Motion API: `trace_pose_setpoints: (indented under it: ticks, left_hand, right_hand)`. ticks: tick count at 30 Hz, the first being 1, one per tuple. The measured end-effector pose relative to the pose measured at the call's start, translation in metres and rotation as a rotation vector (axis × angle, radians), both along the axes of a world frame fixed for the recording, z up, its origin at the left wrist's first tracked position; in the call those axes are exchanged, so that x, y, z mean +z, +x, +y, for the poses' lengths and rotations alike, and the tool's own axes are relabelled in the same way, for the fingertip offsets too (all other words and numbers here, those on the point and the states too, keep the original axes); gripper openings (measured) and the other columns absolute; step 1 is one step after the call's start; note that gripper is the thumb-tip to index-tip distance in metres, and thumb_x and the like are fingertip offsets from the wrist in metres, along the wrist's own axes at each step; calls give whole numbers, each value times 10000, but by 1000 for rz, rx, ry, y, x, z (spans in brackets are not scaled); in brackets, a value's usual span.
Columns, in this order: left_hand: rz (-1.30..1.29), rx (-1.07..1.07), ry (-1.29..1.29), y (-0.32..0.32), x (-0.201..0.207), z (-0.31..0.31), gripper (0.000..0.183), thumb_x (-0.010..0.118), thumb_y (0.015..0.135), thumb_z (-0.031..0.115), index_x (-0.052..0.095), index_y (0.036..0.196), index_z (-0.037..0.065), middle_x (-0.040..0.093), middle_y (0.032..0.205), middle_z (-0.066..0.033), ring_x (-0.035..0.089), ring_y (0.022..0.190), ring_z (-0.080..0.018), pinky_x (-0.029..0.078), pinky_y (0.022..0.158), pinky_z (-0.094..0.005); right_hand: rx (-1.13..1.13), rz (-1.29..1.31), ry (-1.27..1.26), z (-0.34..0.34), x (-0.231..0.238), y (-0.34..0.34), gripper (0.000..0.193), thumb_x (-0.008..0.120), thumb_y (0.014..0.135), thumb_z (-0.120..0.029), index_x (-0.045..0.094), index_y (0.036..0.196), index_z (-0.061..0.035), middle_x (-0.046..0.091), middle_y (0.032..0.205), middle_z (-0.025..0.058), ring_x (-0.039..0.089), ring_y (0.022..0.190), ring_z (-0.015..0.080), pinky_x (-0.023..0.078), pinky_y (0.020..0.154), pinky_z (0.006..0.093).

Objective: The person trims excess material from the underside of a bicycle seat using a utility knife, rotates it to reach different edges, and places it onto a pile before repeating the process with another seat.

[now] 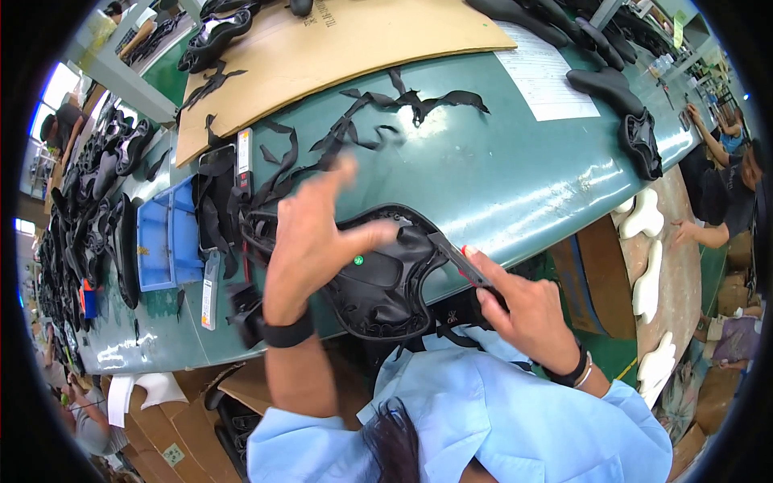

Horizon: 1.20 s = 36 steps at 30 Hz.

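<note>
A black bicycle saddle (398, 278) lies hollow underside up at the table's near edge, its rim showing all round its wide end. Its narrower part runs to the left, partly hidden behind my left hand (312, 233). That hand hovers over the saddle, fingers spread and thumb stretched out, holding nothing; it is slightly blurred. My right hand (527, 310) grips a utility knife (465, 264) with a dark handle. The knife's front end reaches the saddle's right rim; whether its blade touches the rim is too small to tell.
Black trimmed strips (346, 129) litter the green table (483, 177). A blue bin (169, 241) and a blade pack (210, 290) stand left, before piled saddles (101, 177). Cardboard (338, 48) and a printed sheet (543, 76) lie at the back. A co-worker (717, 201) is at the right.
</note>
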<state>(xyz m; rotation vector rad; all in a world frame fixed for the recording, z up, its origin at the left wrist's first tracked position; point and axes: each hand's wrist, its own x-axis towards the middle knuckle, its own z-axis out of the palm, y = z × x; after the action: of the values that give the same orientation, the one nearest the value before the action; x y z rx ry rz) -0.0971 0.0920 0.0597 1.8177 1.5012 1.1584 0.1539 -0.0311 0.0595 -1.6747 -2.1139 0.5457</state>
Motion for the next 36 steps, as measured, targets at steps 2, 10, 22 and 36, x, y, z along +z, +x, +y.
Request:
trace_pose_setpoints:
  ticks: [2,10,22,36]
  left_hand:
    - [638,-458,-397,-17,6,-4,698,818,712,379,572,1233,-16,627,1166,-207,588,1128,-310,411,976,-388]
    - [-392,-72,-794,-27,6,-78,411,703,838,101,582,1206,-39,652,1112,-78,600,983,-144,479,891,-292]
    - [-578,91,-668,-22,-23,-97,400,720,830,118,585,1174,-35,651,1084,-73,608,940,-144,486,872,-291]
    - [-605,447,-404,31,-20,-155,572,750,840,125,473,1308,-56,576,1219,-128,577,1047,-191,450,946,-320]
  right_hand:
    - [23,-91,-161,14,12,3,539,624,857,-94,521,1385,-134,692,863,155,660,660,314,511,578,379]
    - [103,400,172,11,-20,34,563,663,860,-85,525,1397,-180,502,637,68,481,509,228,417,477,331]
    - [209,-131,19,19,-16,7,667,677,841,-126,437,1459,-196,452,594,64,485,491,229,416,453,366]
    - [32,409,-424,-33,10,20,606,608,921,-191,354,1460,-85,628,1213,194,664,997,359,529,887,386]
